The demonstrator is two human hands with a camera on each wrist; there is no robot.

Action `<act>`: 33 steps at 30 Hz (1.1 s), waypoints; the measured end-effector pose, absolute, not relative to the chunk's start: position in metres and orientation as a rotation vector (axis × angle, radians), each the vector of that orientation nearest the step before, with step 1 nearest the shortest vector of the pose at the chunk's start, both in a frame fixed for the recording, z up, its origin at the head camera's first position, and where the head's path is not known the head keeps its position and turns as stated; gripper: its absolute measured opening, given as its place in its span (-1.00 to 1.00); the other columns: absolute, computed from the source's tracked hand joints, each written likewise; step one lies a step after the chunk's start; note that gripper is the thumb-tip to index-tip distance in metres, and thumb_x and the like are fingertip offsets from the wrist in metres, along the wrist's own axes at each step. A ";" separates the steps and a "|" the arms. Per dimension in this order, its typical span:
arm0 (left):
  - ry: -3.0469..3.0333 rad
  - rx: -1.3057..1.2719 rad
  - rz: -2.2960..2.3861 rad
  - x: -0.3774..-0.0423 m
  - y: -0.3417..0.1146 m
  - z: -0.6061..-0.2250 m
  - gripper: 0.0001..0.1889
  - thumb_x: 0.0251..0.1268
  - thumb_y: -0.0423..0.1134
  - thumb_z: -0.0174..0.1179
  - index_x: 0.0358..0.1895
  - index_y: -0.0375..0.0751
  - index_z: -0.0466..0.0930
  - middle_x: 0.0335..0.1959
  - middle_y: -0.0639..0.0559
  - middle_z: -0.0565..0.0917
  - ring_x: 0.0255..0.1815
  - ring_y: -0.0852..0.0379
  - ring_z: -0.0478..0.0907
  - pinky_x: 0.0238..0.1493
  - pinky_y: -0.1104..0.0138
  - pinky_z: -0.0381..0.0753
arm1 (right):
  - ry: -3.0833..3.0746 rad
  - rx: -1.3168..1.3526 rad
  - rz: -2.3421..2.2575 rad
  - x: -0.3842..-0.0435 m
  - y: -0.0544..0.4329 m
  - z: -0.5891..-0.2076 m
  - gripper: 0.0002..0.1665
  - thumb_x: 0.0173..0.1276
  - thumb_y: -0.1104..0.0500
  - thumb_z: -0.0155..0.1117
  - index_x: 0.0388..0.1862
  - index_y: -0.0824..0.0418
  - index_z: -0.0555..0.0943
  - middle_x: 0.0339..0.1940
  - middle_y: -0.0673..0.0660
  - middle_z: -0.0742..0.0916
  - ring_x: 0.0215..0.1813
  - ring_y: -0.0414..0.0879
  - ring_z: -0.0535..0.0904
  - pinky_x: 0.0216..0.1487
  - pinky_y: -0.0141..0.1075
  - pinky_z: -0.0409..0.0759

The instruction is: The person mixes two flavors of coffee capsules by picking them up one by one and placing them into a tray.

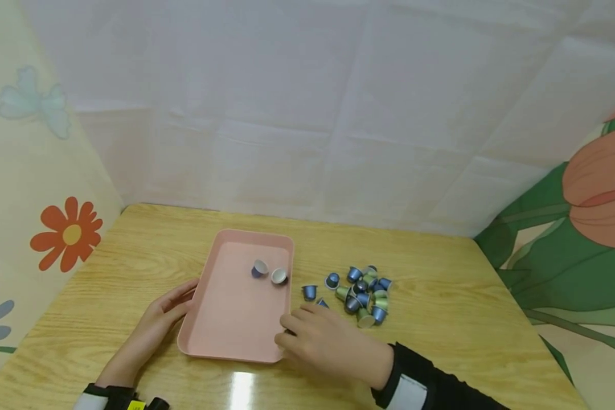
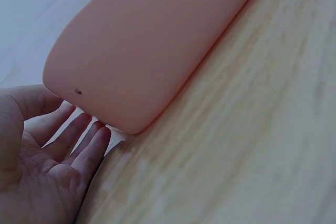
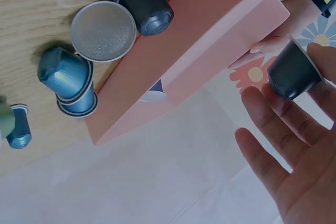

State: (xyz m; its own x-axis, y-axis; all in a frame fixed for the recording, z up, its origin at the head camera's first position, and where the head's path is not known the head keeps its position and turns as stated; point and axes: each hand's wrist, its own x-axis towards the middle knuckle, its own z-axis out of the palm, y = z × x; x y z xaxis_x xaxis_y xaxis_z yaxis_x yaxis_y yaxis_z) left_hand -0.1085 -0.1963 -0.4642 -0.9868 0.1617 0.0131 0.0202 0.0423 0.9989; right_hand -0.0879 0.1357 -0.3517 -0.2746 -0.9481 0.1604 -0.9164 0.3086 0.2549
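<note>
A pink rectangular tray (image 1: 225,324) lies on the wooden table, with a blue-sided coffee capsule (image 1: 258,269) and a second capsule (image 1: 279,277) in its upper right part. My left hand (image 1: 159,313) rests beside the tray's left edge; in the left wrist view its extended fingertips (image 2: 100,132) touch the tray's side. Over the lower right rim, my right hand (image 1: 333,341) pinches a dark coffee capsule (image 3: 294,72) between thumb and fingers. From the head view that capsule is mostly hidden by the fingers. Just right of the tray stands a blue capsule (image 1: 310,293).
A loose pile of blue, green and dark capsules (image 1: 364,299) lies on the table right of the tray. A white sheet (image 1: 307,114) hangs behind the table, with flower-printed cloths at both sides.
</note>
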 end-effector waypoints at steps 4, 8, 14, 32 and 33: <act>2.193 0.204 2.103 -0.108 -0.196 -0.465 -0.44 0.53 -0.26 0.06 0.45 -0.50 0.20 0.37 -0.38 0.37 0.15 0.48 0.46 0.10 0.54 0.49 | -2.309 1.701 -0.202 -0.094 0.128 -0.349 -0.90 0.39 0.00 0.33 -0.18 -0.04 0.66 -0.37 -0.12 0.51 -0.37 -0.26 0.35 -0.24 -0.42 0.43; 2.186 0.211 2.104 -0.108 -0.196 -0.465 -0.43 0.53 -0.25 0.06 0.45 -0.49 0.20 0.36 -0.34 0.39 0.16 0.48 0.46 0.10 0.54 0.49 | -2.325 1.706 -0.250 -0.100 0.119 -0.348 -0.93 0.43 0.02 0.27 -0.18 -0.05 0.65 -0.38 -0.12 0.48 -0.38 -0.24 0.28 -0.27 -0.41 0.34; 2.201 0.200 2.090 -0.106 -0.197 -0.464 -0.43 0.53 -0.24 0.07 0.45 -0.48 0.21 0.36 -0.45 0.34 0.14 0.47 0.48 0.08 0.54 0.50 | -2.324 1.715 -0.268 -0.109 0.103 -0.349 -0.89 0.51 0.06 0.17 -0.13 -0.05 0.64 -0.32 -0.12 0.55 -0.30 -0.24 0.38 -0.11 -0.37 0.43; 2.177 0.224 2.103 -0.107 -0.197 -0.462 -0.42 0.54 -0.25 0.06 0.46 -0.50 0.19 0.29 -0.12 0.50 0.13 0.44 0.49 0.06 0.50 0.54 | -2.325 1.785 -0.469 -0.109 0.039 -0.358 -0.79 0.56 0.07 0.10 -0.03 -0.16 0.68 -0.18 -0.19 0.63 -0.17 -0.31 0.52 -0.07 -0.47 0.47; 2.178 0.220 2.102 -0.107 -0.197 -0.462 -0.42 0.54 -0.24 0.06 0.46 -0.50 0.19 0.29 -0.11 0.50 0.13 0.44 0.49 0.06 0.50 0.53 | -2.331 1.789 -0.471 -0.109 0.036 -0.359 -0.79 0.56 0.06 0.09 -0.04 -0.16 0.68 -0.18 -0.19 0.63 -0.17 -0.31 0.52 -0.06 -0.48 0.47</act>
